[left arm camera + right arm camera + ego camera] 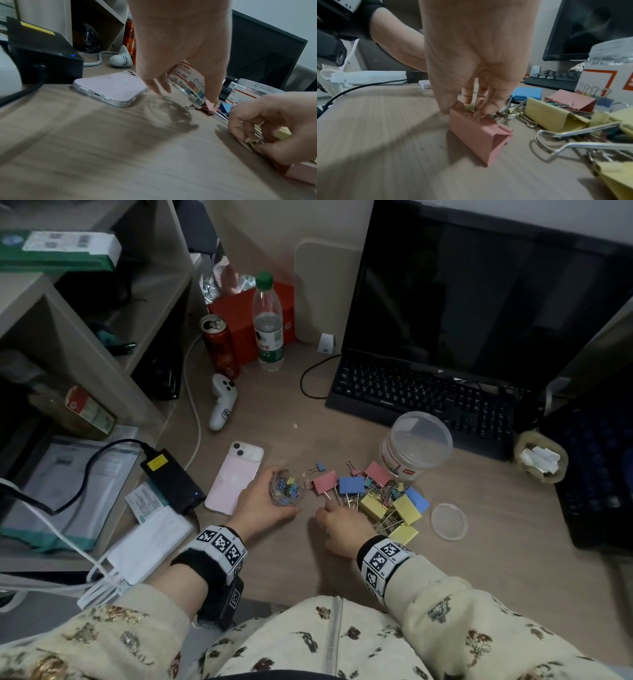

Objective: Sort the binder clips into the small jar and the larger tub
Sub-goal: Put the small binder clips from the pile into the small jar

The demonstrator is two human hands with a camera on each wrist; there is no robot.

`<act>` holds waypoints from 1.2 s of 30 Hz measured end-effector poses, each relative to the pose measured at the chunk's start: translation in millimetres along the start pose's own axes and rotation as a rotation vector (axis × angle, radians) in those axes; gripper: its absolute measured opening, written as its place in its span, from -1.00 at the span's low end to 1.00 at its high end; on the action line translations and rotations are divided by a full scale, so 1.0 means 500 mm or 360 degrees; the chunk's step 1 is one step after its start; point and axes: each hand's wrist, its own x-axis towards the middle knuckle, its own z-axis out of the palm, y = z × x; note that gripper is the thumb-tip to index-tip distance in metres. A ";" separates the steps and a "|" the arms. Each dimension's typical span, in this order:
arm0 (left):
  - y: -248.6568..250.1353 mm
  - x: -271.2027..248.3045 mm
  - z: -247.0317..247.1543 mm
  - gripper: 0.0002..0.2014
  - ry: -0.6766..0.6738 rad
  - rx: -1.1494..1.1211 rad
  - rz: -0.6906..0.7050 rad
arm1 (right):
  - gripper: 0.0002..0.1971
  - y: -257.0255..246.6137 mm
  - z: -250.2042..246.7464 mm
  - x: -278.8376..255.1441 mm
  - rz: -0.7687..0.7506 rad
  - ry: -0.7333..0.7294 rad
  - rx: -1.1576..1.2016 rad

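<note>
Two hands work the middle of the desk (479, 542), and most of the open wood lies on the near side, between my wrists and the desk edge. Far left, the shelf unit (85, 313) walls that side, with a black power adapter (171, 479) and its cable lying in front of it. Just right of that a pink phone (236, 479) lies face down, close beside my left hand (265, 503). That hand's fingers curl round the small jar (284, 487), tipped so its open mouth faces up toward me, with a few small clips inside. A narrow strip of bare desk separates it from my right hand (342, 527), whose thumb and fingertips (485, 108) pinch a small yellow clip (470, 107) at the left fringe of the pile of binder clips (383, 498). A large pink clip (479, 135) stands directly under those fingers, touching them, and crowds the pick. Behind the pile stands the larger tub (416, 446), with a lid on top. A loose round lid (448, 521) lies right of the pile. The keyboard (428, 402) and monitor (479, 285) close off the back, and a drink can (219, 345) and a water bottle (268, 323) stand back left.
</note>
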 end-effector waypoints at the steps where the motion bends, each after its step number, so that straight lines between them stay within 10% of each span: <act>1: 0.002 0.000 0.000 -0.12 0.0002 0.0002 -0.0001 | -0.78 0.001 -0.002 -0.001 0.0008 0.0001 0.0026; 12: 0.027 0.011 0.019 -0.11 -0.0072 -0.0052 0.0001 | -0.77 0.002 -0.126 -0.011 -0.0024 0.0572 0.0581; 18: 0.030 0.029 0.020 -0.11 -0.0108 -0.0100 0.0007 | -0.64 0.004 -0.133 0.002 -0.0182 0.0559 0.0538; 36: 0.039 0.066 -0.035 -0.11 0.0045 -0.0234 -0.0056 | -0.37 0.057 -0.078 0.087 0.0341 0.0311 0.0092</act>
